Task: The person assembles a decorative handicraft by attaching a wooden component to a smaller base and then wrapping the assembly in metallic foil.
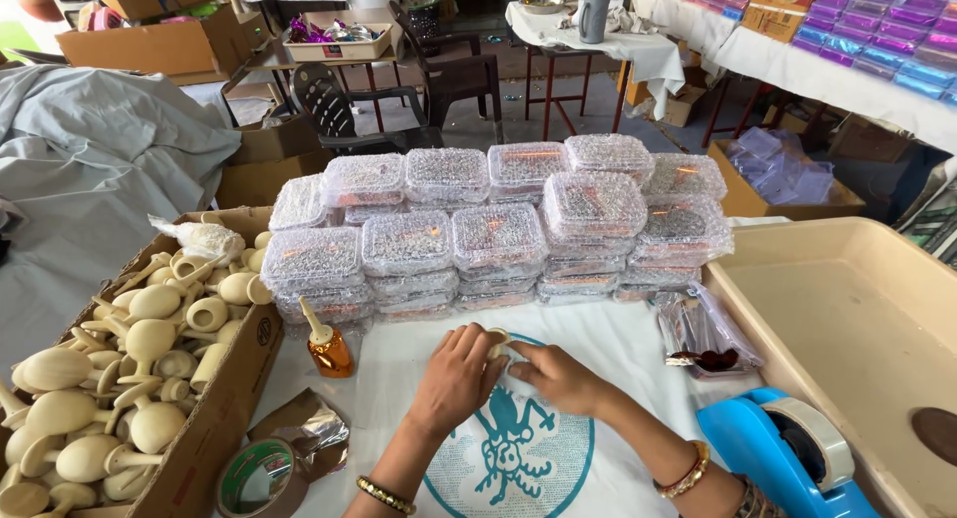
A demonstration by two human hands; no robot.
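My left hand (pixel 454 378) and my right hand (pixel 558 376) meet over a white cloth (pixel 638 353) with a teal print. Together they pinch a small pale wooden piece (pixel 495 341) between the fingertips. Just beyond the hands stands a wall of stacked clear plastic boxes (pixel 498 234) filled with glittery bits. A small amber glue bottle (pixel 327 346) with a cream nozzle stands to the left of my left hand.
A cardboard box (pixel 224 408) of pale wooden rattle shapes sits at left. A tape roll (pixel 261 478) and crumpled foil (pixel 317 428) lie beside it. A blue tape dispenser (pixel 783 453) and a beige tray (pixel 857 309) are at right, with a plastic bag (pixel 703 334) nearby.
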